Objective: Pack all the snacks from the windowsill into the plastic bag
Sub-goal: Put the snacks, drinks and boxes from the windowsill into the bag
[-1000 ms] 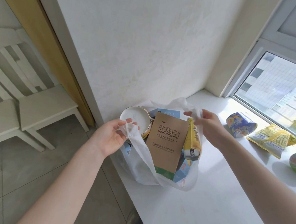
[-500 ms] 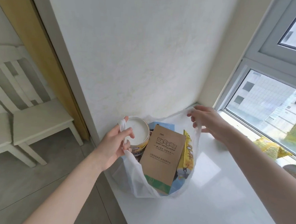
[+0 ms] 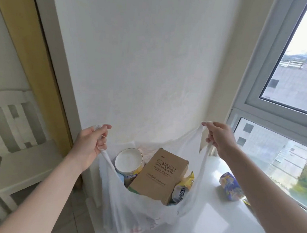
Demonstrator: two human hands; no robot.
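Note:
The white plastic bag point(image 3: 142, 213) stands on the left end of the white windowsill point(image 3: 219, 228), its mouth stretched wide. My left hand point(image 3: 90, 144) grips the left handle and my right hand point(image 3: 218, 137) grips the right handle, both raised above the bag. Inside it are a round tub with a white lid point(image 3: 128, 162), a brown cardboard box point(image 3: 159, 176) and a yellow snack packet point(image 3: 183, 189). A blue patterned snack cup point(image 3: 230, 187) lies on its side on the sill to the right of the bag, partly behind my right forearm.
A white wall point(image 3: 149, 61) rises right behind the bag. The window point(image 3: 285, 116) runs along the sill's right side. A white wooden chair point(image 3: 14, 152) stands on the tiled floor to the left, beside a yellow door frame point(image 3: 26, 53).
Both hands have lifted and pulled apart, drawing the bag's handles up and its mouth open. The view has tilted upward, so the yellow packet and green cup on the sill have left the frame.

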